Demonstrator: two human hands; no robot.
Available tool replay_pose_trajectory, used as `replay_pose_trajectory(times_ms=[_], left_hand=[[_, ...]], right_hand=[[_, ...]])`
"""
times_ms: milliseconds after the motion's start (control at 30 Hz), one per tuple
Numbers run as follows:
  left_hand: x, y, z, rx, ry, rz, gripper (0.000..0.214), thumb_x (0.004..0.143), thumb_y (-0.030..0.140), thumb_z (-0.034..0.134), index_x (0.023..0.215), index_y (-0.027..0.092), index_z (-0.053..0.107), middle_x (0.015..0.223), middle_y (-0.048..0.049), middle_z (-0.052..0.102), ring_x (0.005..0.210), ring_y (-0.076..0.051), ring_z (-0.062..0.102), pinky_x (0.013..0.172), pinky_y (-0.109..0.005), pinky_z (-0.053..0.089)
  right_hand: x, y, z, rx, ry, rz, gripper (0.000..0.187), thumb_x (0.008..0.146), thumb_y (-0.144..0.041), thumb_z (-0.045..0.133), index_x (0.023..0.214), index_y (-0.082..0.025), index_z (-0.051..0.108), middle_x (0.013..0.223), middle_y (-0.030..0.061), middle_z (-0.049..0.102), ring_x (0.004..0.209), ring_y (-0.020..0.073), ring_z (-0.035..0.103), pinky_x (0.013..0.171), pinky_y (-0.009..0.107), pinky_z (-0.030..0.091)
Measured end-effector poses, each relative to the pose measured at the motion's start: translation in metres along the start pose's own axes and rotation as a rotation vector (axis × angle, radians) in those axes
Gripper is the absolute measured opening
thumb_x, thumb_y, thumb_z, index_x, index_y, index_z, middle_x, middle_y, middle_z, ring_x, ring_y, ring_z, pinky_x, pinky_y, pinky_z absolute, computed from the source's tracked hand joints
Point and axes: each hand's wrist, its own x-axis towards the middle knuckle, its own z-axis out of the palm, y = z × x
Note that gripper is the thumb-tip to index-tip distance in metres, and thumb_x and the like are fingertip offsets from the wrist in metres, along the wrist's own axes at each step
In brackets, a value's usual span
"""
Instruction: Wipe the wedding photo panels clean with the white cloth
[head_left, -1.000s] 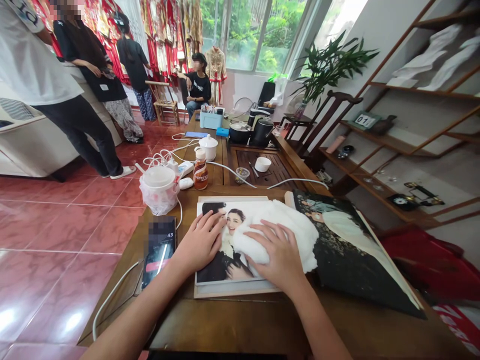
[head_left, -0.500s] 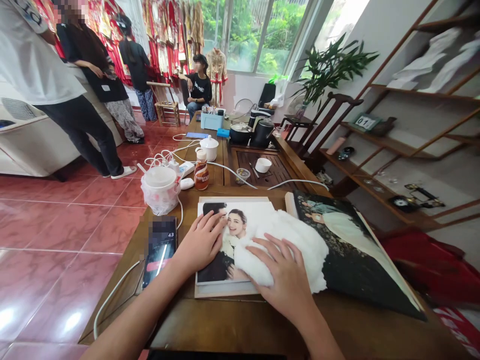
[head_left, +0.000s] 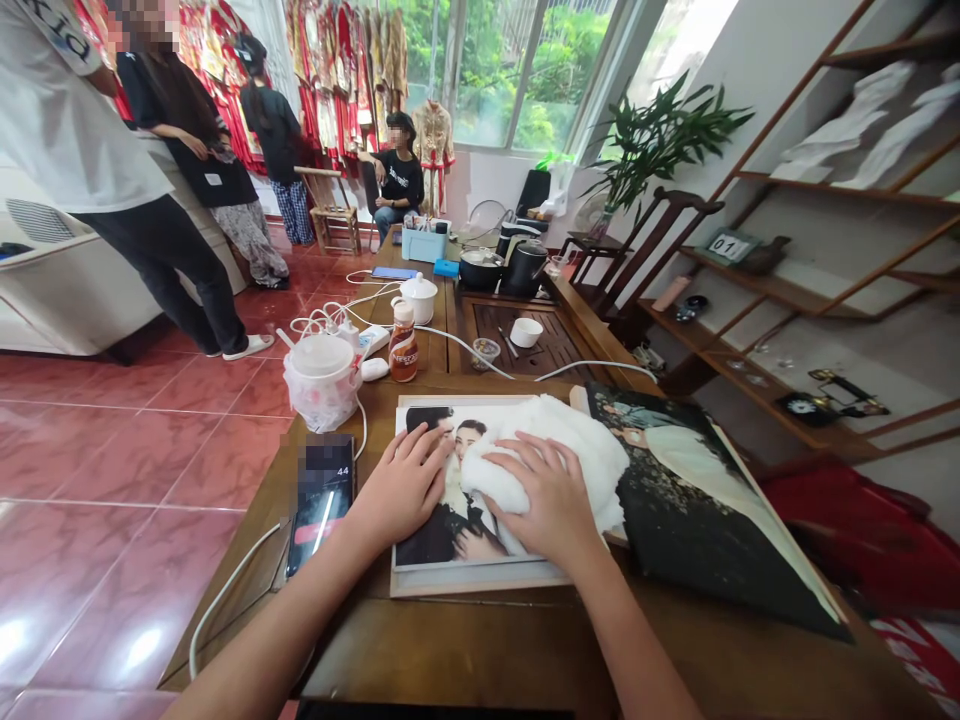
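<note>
Phone: face up on the table, just left of the photo, beside the left forearm, with a cable running off its near end.
Left hand: palm down and fingers spread on the photo's left margin. It grips nothing and acts as a hold-down.
Photo: a mounted print lying flat near the table's front edge. Its lower left is uncovered and its upper right is under the cloth.
Cloth: white and fluffy, bunched over the photo's right half, with its far side touching the large print.
Right hand: laid flat on top of the cloth with fingers splayed. It presses down and is not closed round the cloth.
Large print: dark, just right of the photo. Its left edge appears to overlap the photo's corner, though the cloth hides the join.
Method, in my judgement: the left palm should bear down firmly so the photo cannot skate. The cloth should be spread flatter under the right hand and worked in even, overlapping strokes with light pressure.
Risk, in my judgement: bare left fingertips could mark the picture area, so they are better kept to the border. The phone lies near the left elbow.
</note>
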Motion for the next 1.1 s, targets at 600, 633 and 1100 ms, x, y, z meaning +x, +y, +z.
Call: replay_pose_trajectory(times_ms=[600, 633, 1100], left_hand=[[0.002, 0.002, -0.004, 0.012, -0.013, 0.001, 0.040, 0.097, 0.025, 0.039, 0.136, 0.022, 0.043, 0.146, -0.0063, 0.040, 0.138, -0.026, 0.031, 0.113, -0.045, 0.028], [0.002, 0.002, -0.004, 0.012, -0.015, -0.001, 0.040, 0.097, 0.025, 0.039, 0.137, 0.022, 0.043, 0.146, -0.0063, 0.040, 0.138, -0.026, 0.031, 0.113, -0.045, 0.028], [-0.001, 0.001, -0.006, -0.004, 0.014, 0.008, 0.040, 0.096, 0.024, 0.041, 0.136, 0.023, 0.044, 0.145, -0.0062, 0.042, 0.137, -0.025, 0.033, 0.113, -0.045, 0.028]], right_hand=[[-0.025, -0.011, -0.012, 0.021, -0.010, 0.004, 0.038, 0.078, -0.047, 0.062, 0.113, -0.033, 0.062, 0.122, 0.0000, 0.062, 0.121, 0.0289, 0.046, 0.101, 0.048, 0.025], [-0.020, -0.009, -0.010, 0.020, -0.006, 0.005, 0.038, 0.078, -0.046, 0.062, 0.113, -0.033, 0.061, 0.122, 0.0002, 0.061, 0.121, 0.0289, 0.046, 0.101, 0.049, 0.025], [-0.021, -0.017, -0.008, -0.001, 0.009, 0.013, 0.038, 0.078, -0.042, 0.061, 0.114, -0.031, 0.061, 0.123, 0.0025, 0.061, 0.120, 0.0301, 0.046, 0.102, 0.050, 0.024]])
